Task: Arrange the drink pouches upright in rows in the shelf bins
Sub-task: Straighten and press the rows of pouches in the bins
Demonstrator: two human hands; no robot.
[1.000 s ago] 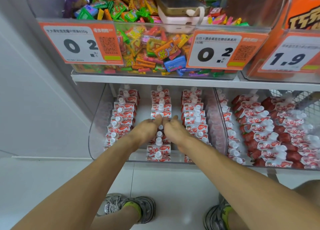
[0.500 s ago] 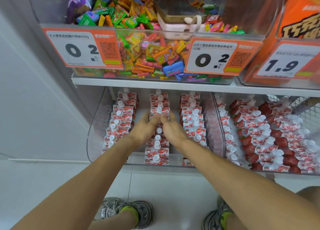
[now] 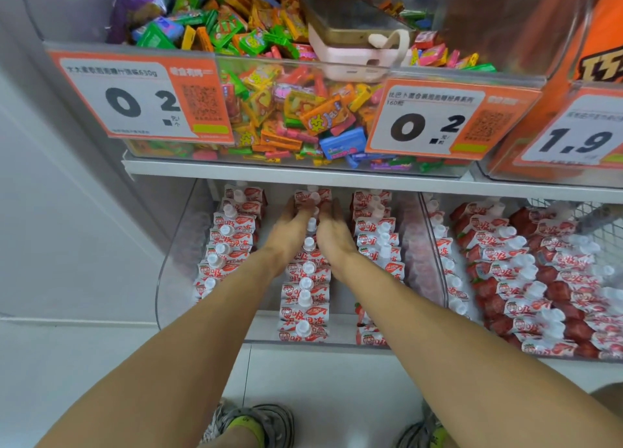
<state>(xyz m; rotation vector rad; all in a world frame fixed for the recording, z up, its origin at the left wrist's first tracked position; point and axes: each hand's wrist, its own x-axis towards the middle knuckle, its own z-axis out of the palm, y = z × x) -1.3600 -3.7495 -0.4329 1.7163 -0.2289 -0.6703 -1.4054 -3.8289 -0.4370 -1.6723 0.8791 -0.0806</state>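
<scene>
Red-and-white drink pouches with white caps stand in three rows inside a clear shelf bin (image 3: 175,262). The middle row (image 3: 305,299) runs between my two arms. My left hand (image 3: 288,233) and my right hand (image 3: 332,233) reach deep into the bin, one on each side of the middle row. Their straight fingers press against the pouches near the back of that row (image 3: 312,199). The left row (image 3: 229,242) and the right row (image 3: 377,231) stand untouched beside my wrists.
A second clear bin (image 3: 438,245) at the right holds more pouches, lying in slanted rows. Above, a candy bin (image 3: 269,117) carries a phone on a pink case (image 3: 350,39) and price tags. My shoes (image 3: 253,424) stand on the white floor below.
Both hands have slid farther back along the middle row, from its centre toward the rear pouches. The view has tilted down a little.
</scene>
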